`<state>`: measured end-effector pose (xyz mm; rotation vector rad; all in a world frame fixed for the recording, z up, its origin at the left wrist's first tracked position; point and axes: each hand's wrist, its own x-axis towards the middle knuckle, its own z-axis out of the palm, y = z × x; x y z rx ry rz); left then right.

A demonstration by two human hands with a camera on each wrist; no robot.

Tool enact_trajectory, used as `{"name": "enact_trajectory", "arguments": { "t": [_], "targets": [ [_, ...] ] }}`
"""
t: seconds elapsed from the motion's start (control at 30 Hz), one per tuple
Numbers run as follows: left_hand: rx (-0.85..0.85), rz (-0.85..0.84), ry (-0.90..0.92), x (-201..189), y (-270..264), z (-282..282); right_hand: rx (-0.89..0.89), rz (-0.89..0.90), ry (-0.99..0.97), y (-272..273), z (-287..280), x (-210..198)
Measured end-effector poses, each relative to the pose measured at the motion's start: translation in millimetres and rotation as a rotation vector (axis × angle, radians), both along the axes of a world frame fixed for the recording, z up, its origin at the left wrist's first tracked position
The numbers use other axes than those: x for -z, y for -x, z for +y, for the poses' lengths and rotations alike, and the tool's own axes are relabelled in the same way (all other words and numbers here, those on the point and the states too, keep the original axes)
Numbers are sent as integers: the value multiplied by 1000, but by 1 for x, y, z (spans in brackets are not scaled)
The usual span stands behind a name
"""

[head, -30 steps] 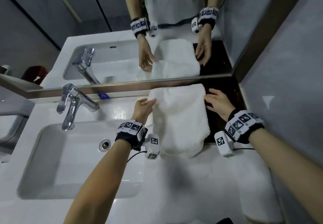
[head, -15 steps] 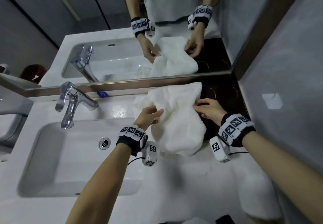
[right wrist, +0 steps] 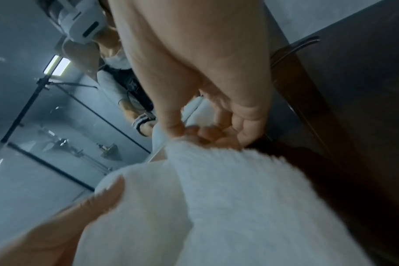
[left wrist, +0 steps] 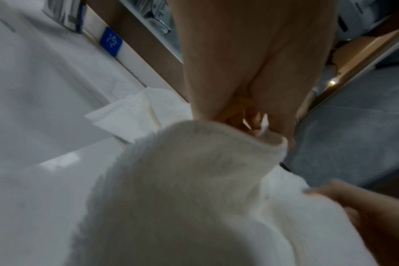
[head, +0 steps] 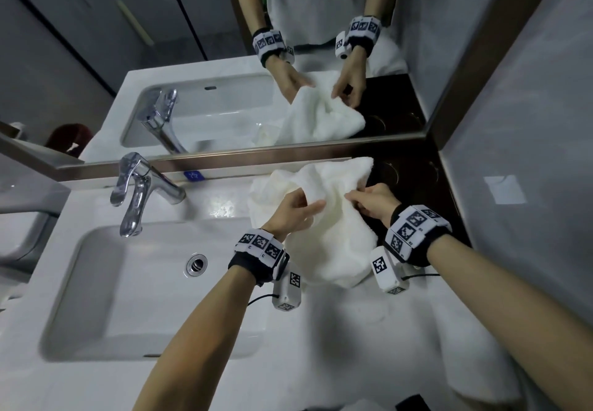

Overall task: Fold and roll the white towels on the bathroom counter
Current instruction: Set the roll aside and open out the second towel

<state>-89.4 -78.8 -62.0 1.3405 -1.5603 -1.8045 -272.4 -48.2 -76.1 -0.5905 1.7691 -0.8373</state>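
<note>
The white towel [head: 333, 218] is at centre-right of the head view, bunched up, partly lifted off the surface [head: 224, 205], its far end near the mirror frame [head: 224, 161]. The left hand [head: 293, 210] grips the towel's left part w/ fingers curled in the cloth; the right hand [head: 373, 200] pinches its right edge btw. thumb and fingers. The step, I judge, is the fold: both hands gather the edges toward the middle. Next move probably needs the cloth laid flat again w/ edges aligned, then rolling. Room: sink basin [head: 144, 292] is open at left, a dark tray [head: 417, 179] lies under the towel's right side, wall [head: 513, 186] close at right. A second towel [head: 475, 346] lies at lower right. Free space is mostly toward the bottom of frame.
</note>
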Motion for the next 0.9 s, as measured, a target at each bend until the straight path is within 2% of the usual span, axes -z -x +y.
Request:
{"name": "enact_trajectory", "arguments": {
  "t": [0.17, 0.27, 0.37, 0.5, 0.6, 0.73, 0.9],
  "targets": [
    [-203, 65, -23, 6, -22, -19, 159, -59, 34, 29, 9, -12],
    [-236, 31, -62, 9, -31, -26, 150, -113, 33, 41, 16, -15],
    [-239, -6, -61, 11, -27, -24, 130, -262, 32, 37, 17, -15],
    [-246, -21, -190, 16, -23, -18, 18, -521, 41, 28, 20, -16],
    [-272, -16, -243, 19, -27, -17, 19, -518, 45, 26, 21, -20],
    [-273, 78, -265, 13, -36, -18, 48, -506, 96, 26, 18, -29],
    [-300, 94, -177, 5, -41, -18, 2, -459, 131, 25, 14, -38]
  ]
}}
